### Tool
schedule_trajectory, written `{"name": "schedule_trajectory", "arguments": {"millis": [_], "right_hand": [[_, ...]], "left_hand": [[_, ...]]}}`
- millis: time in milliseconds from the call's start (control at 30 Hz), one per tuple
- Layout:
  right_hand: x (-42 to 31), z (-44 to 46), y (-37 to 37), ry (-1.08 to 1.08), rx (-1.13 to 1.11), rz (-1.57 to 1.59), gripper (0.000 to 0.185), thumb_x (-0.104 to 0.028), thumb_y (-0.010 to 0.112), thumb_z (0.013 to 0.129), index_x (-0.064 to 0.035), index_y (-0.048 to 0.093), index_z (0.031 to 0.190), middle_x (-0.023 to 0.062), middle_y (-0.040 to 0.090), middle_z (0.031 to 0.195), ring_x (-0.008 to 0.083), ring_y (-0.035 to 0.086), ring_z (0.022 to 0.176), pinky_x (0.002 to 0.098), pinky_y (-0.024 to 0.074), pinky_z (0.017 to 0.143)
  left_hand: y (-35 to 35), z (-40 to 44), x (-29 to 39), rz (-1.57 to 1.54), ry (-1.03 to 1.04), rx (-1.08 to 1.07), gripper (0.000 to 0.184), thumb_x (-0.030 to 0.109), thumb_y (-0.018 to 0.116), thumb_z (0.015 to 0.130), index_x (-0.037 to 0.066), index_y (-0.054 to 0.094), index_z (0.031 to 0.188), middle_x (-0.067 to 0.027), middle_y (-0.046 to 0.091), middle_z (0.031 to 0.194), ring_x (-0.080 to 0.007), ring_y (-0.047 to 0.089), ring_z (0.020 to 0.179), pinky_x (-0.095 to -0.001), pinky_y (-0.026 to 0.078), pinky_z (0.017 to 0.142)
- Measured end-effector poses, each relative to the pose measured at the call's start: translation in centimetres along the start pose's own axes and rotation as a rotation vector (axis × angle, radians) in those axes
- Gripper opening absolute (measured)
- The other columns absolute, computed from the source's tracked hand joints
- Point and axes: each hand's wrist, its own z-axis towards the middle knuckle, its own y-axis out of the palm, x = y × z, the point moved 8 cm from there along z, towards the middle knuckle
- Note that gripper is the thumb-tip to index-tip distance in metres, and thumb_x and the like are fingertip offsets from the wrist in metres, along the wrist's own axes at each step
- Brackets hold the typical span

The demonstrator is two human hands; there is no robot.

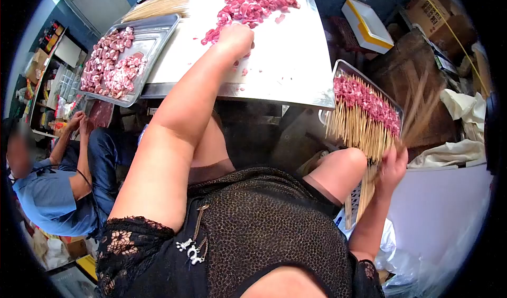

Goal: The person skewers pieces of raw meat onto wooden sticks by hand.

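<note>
My left hand [237,39] reaches over the white board [296,60], at the near edge of a pile of raw meat pieces [259,5]. Its fingers curl downward, and what they hold, if anything, is hidden. At the right, my right hand [392,167] is closed around the lower ends of bamboo skewers [422,105], which fan upward, smeared by motion. Beside it, a metal tray [400,108] carries rows of skewered meat [367,100], bare stick ends pointing towards me. More bare skewers [365,192] lie below, next to my knee.
A metal tray [171,28] of meat chunks [113,63] overlaps the board's left side. Loose bamboo skewers [158,5] lie behind it. A seated co-worker in a blue shirt [50,197] has both hands raised at the left. A white-and-yellow box [367,26] stands at the back right.
</note>
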Motion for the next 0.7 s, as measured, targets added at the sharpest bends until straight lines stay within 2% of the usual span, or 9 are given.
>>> {"name": "schedule_trajectory", "arguments": {"millis": [100,167,233,300,333,433,567,633,700], "right_hand": [[-0.3,2.9,9.0,0.097,-0.134,0.046,0.023,-0.006,0.054,0.087,0.0005,0.051,0.108,-0.0007,0.052,0.073,0.0029,0.042,0.056,0.0165,0.0315,0.047],[0.5,4.1,14.7,0.160,-0.223,0.113,0.016,-0.009,0.057,0.086,-0.0025,0.052,0.100,-0.0002,0.053,0.071,0.0028,0.042,0.052,0.0156,0.0304,0.044],[2.8,4.4,18.9,0.120,-0.434,0.258,0.012,-0.012,0.060,0.086,-0.0053,0.052,0.093,-0.0016,0.052,0.066,0.0032,0.041,0.049,0.0164,0.0299,0.042],[4.9,2.9,21.5,0.252,-0.496,0.398,0.013,-0.014,0.061,0.086,-0.0070,0.051,0.090,-0.0017,0.052,0.063,0.0038,0.042,0.048,0.0164,0.0306,0.042],[6.3,2.2,22.0,0.298,-0.516,0.354,0.013,-0.015,0.061,0.086,-0.0071,0.051,0.091,-0.0016,0.051,0.062,0.0040,0.041,0.047,0.0168,0.0297,0.041],[8.8,0.8,22.6,0.480,-0.497,0.513,0.014,-0.014,0.058,0.088,-0.0049,0.053,0.097,-0.0016,0.051,0.061,0.0039,0.039,0.046,0.0174,0.0269,0.040],[7.3,0.7,22.8,0.436,-0.499,0.463,0.018,-0.013,0.057,0.089,-0.0030,0.055,0.103,-0.0017,0.050,0.060,0.0035,0.038,0.045,0.0174,0.0260,0.039],[6.6,1.3,22.4,0.388,-0.484,0.472,0.020,-0.013,0.056,0.089,-0.0018,0.057,0.105,-0.0017,0.050,0.060,0.0033,0.037,0.045,0.0171,0.0256,0.040],[6.6,1.5,22.0,0.362,-0.448,0.434,0.020,-0.013,0.056,0.089,-0.0010,0.057,0.105,-0.0015,0.050,0.060,0.0032,0.037,0.046,0.0167,0.0254,0.040]], "left_hand": [[-0.8,-0.2,-1.1,-0.152,-0.066,-0.087,0.012,0.011,0.062,0.073,0.010,0.069,0.083,-0.0079,0.067,0.086,-0.0188,0.064,0.080,-0.0333,0.049,0.073],[-1.0,-1.2,-2.5,-0.633,-0.172,0.058,0.013,0.011,0.064,0.072,0.010,0.069,0.085,-0.0070,0.066,0.081,-0.0168,0.063,0.076,-0.0293,0.049,0.072],[-1.3,-1.8,-3.0,-0.710,-0.105,0.138,0.016,0.011,0.065,0.075,0.010,0.069,0.091,-0.0049,0.067,0.081,-0.0126,0.061,0.073,-0.0257,0.048,0.071],[-1.3,-2.9,-4.4,-0.981,-0.242,0.192,0.019,0.011,0.063,0.079,0.008,0.068,0.097,-0.0026,0.067,0.084,-0.0081,0.058,0.072,-0.0239,0.047,0.070],[-0.9,-3.1,-4.6,-1.027,-0.241,0.218,0.023,0.009,0.059,0.081,0.008,0.066,0.103,-0.0022,0.064,0.075,-0.0060,0.054,0.067,-0.0228,0.045,0.064],[-0.3,-2.9,-5.1,-0.968,-0.239,0.216,0.029,0.009,0.060,0.080,0.010,0.064,0.109,-0.0029,0.062,0.071,-0.0065,0.052,0.063,-0.0233,0.045,0.061],[-0.3,-2.6,-5.5,-0.746,-0.180,0.191,0.032,0.008,0.059,0.080,0.011,0.062,0.112,-0.0037,0.056,0.060,-0.0084,0.050,0.056,-0.0246,0.045,0.056],[-1.2,-3.3,-4.9,-0.762,-0.213,0.224,0.027,0.007,0.059,0.078,0.013,0.066,0.103,-0.0049,0.058,0.063,-0.0123,0.056,0.060,-0.0263,0.047,0.059],[-3.1,-3.5,-2.7,-0.602,-0.004,0.202,0.015,0.008,0.062,0.079,0.007,0.068,0.093,-0.0051,0.064,0.078,-0.0145,0.060,0.074,-0.0270,0.048,0.068]]}}
